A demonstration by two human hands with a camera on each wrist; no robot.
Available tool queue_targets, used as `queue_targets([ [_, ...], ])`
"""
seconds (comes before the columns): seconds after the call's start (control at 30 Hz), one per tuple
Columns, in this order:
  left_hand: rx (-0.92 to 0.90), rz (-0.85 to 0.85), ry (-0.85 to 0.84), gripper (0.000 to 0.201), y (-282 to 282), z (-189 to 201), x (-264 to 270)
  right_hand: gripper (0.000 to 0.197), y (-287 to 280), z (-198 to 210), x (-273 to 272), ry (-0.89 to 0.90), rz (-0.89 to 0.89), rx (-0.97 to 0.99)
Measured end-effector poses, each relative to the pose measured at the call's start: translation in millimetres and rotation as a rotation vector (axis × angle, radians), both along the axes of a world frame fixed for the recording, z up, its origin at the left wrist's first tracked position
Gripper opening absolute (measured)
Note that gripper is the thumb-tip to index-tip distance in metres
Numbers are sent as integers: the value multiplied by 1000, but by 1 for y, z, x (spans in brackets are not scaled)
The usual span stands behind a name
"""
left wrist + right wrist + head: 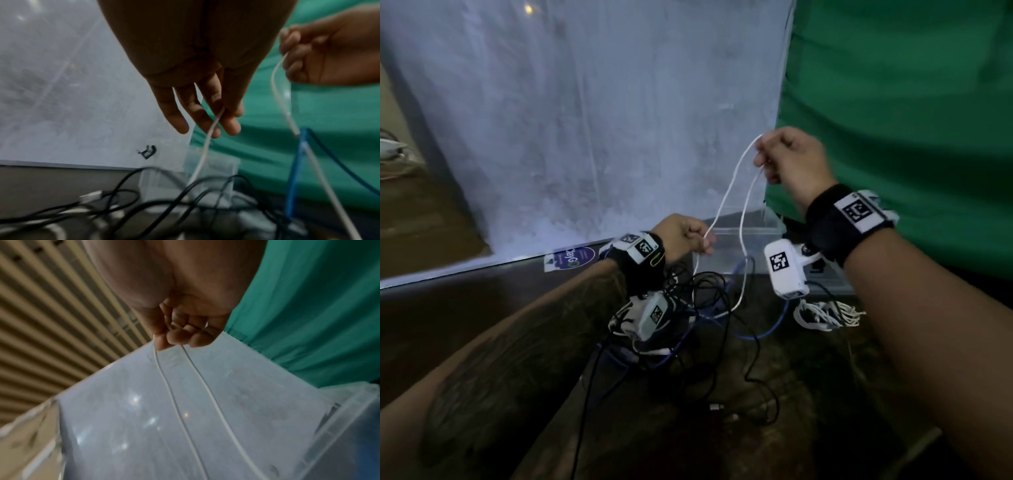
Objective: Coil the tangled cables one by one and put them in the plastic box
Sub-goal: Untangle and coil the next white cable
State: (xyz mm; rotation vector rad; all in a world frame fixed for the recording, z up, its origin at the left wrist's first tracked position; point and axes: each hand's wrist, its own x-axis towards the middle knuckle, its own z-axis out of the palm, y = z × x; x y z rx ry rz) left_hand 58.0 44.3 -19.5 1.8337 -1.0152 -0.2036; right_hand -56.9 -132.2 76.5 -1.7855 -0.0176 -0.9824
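Observation:
A thin white cable (726, 192) is lifted out of a tangle of black and blue cables (705, 308) on the dark surface. My right hand (762, 154) is raised and its curled fingers grip the top of the cable's loop; two strands (164, 379) hang down from them. Lower and to the left, my left hand (703, 241) pinches one strand between thumb and fingers (207, 113), and the cable (205, 146) runs down into the tangle. The clear plastic box (770, 229) stands just behind the hands; what lies inside it I cannot make out.
A white bundle of cables (825, 313) lies right of the tangle, and a blue cable (767, 332) loops in front of the box. A pale translucent sheet (585, 120) stands behind, with green cloth (911, 120) at the right. A round sticker (573, 258) lies at the sheet's foot.

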Motion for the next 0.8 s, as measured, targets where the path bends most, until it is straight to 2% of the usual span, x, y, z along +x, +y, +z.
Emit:
queue_targets([
  [0.07,73,70,-58,12,10,-10,5,23,-6,14,-7,-53,-43,36],
  [0.13,72,168,-96,10,21,-6,8,22,-11,22,-14,-80,-71,37],
  [0.2,-27,280,-67,12,30,10,9,21,-14,24,-14,-66,-64,46],
  [0.23,-133,303,17,11,33,21,6,19,-13,23,-14,-39,-40,53],
  [0.3,-315,302,144,8,38,47,0,11,-8,16,-8,76,24,25],
  [0.37,-331,271,141,9,39,70,-8,7,4,6,-2,223,75,-74],
  [0.5,-278,126,139,14,34,92,-15,35,34,-5,1,411,165,-262],
  [0.57,-276,79,153,13,31,93,-19,40,48,-6,0,471,239,-292],
  [0.67,-338,21,200,15,29,92,-25,33,58,-6,2,481,305,-291],
  [0.8,-518,80,419,18,20,74,-33,30,50,3,4,347,220,-217],
])
